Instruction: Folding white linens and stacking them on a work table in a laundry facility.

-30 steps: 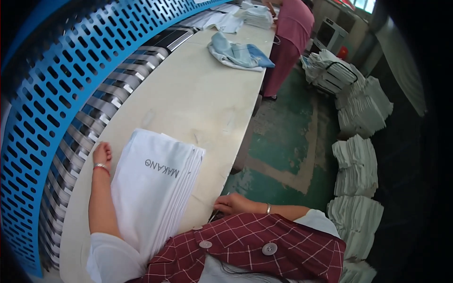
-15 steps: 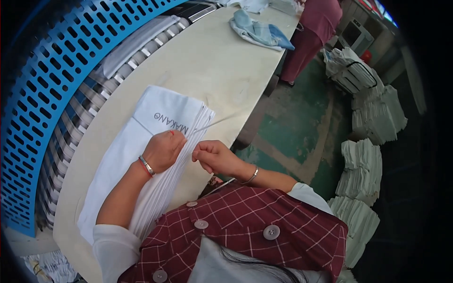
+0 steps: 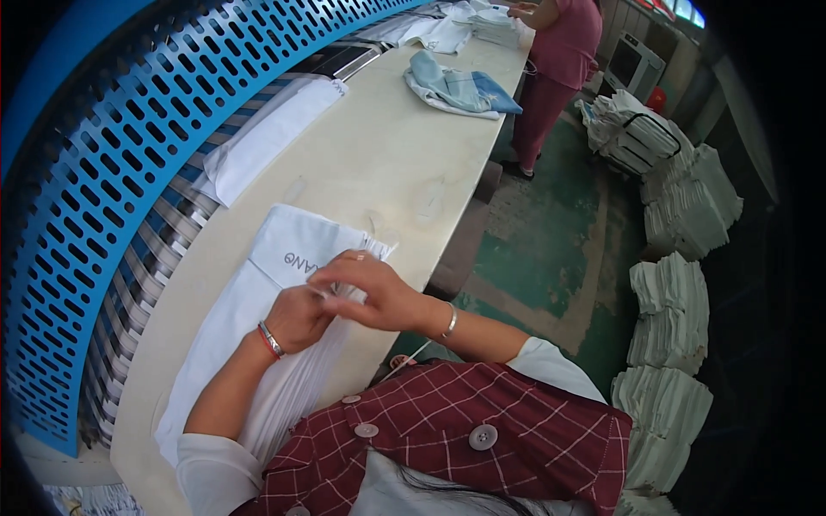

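A thick bundle of folded white sacks (image 3: 219, 335) with dark print lies lengthwise on the pale table, its many layers showing along the right side. A thin string (image 3: 265, 271) crosses its top and runs in under my hands. My left hand (image 3: 297, 320) rests closed on the bundle at this string. Over its knuckles reaches my right hand (image 3: 372, 291), fingers and thumb curved together at the string, with the tips slightly blurred. Most of the string there is hidden between the fingers.
Left of the table (image 3: 361, 138), a blue slotted guard (image 3: 172, 120) arches over rollers bearing a white sheet (image 3: 271, 142). Light-blue cloth (image 3: 460, 86) lies farther up. A person in pink (image 3: 559, 77) stands at the far end. Sack stacks (image 3: 667, 310) line the floor at right.
My right hand has moved left, from beside my left hand to over it. The string's loose end no longer sticks out to the right. The white sheet has slid farther out beside the table.
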A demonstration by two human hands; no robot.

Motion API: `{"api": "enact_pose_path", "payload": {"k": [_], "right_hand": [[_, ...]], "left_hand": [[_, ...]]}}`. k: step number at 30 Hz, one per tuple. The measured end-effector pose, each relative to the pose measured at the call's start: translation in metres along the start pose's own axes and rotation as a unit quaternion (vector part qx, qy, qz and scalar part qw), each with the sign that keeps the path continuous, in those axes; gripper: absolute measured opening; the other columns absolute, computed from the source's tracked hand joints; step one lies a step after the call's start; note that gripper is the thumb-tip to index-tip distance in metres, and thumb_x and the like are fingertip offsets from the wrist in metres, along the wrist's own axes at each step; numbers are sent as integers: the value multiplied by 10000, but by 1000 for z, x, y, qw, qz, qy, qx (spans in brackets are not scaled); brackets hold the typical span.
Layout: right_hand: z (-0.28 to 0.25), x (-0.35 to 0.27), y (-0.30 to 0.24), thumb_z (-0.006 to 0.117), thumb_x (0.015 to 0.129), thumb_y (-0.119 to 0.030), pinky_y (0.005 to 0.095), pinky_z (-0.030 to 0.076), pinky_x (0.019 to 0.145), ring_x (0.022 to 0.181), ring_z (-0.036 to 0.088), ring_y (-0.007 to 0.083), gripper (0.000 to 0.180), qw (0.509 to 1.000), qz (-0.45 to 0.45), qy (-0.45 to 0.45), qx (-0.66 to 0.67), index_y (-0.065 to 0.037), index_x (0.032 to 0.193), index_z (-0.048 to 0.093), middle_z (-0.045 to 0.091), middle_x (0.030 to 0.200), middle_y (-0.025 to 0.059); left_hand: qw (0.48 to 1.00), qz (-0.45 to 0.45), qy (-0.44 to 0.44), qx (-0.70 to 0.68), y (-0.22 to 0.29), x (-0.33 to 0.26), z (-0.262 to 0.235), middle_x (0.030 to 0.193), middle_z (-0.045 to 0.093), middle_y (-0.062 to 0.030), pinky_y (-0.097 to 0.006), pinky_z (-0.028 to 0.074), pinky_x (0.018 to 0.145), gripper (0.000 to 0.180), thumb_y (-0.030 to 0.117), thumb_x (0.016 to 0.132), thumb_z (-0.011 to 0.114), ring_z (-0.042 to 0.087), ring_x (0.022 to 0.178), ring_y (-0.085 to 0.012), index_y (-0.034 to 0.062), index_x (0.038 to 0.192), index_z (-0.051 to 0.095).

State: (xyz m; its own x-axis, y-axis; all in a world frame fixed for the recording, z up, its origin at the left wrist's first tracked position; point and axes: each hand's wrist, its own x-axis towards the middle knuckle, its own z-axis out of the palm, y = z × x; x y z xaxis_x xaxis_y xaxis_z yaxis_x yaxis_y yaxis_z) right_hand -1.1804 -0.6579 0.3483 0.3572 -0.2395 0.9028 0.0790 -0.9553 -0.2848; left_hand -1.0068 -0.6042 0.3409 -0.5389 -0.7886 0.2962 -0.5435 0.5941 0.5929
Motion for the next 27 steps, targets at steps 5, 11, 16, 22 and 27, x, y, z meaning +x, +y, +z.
{"api": "enact_pose_path", "payload": {"k": [5,11,16,22,27], "right_hand": [[-21,-48,-20,616,884,-185,302,433,501,529,553,166,168,942,303,-140,34,-32,947,591,569,622,69],[-25,-55,-24,611,862,-120,347,457,525,547,597,228,114,861,454,-151,172,-33,935,592,588,639,110],[-29,-66,-5,589,882,-120,340,475,613,694,625,187,116,928,311,-187,90,-21,942,593,631,766,115],[-64,-73,41,496,924,-96,356,481,787,859,606,196,209,834,425,177,304,-35,1108,572,638,965,98],[-46,-63,38,498,905,-32,294,489,702,787,580,138,250,739,543,-124,379,-25,1146,565,600,912,67]], "left_hand": [[972,-164,28,-168,-3,-5,5,671,612,-49,-281,465,613,181,106,890,543,565,622,-157,24,764,644],[857,-366,-2,-364,-4,17,-6,673,595,-4,-224,432,602,237,163,927,547,516,630,-64,-7,809,662],[949,-246,-11,-198,1,22,-4,664,578,-21,-243,434,583,94,88,845,621,530,622,-130,17,839,682],[938,242,37,246,-8,31,-9,680,544,-21,-286,433,544,183,25,704,700,538,645,-196,67,882,701],[956,193,90,204,-21,30,1,742,545,-4,-300,436,535,247,35,710,683,539,653,-184,105,948,685]]}}
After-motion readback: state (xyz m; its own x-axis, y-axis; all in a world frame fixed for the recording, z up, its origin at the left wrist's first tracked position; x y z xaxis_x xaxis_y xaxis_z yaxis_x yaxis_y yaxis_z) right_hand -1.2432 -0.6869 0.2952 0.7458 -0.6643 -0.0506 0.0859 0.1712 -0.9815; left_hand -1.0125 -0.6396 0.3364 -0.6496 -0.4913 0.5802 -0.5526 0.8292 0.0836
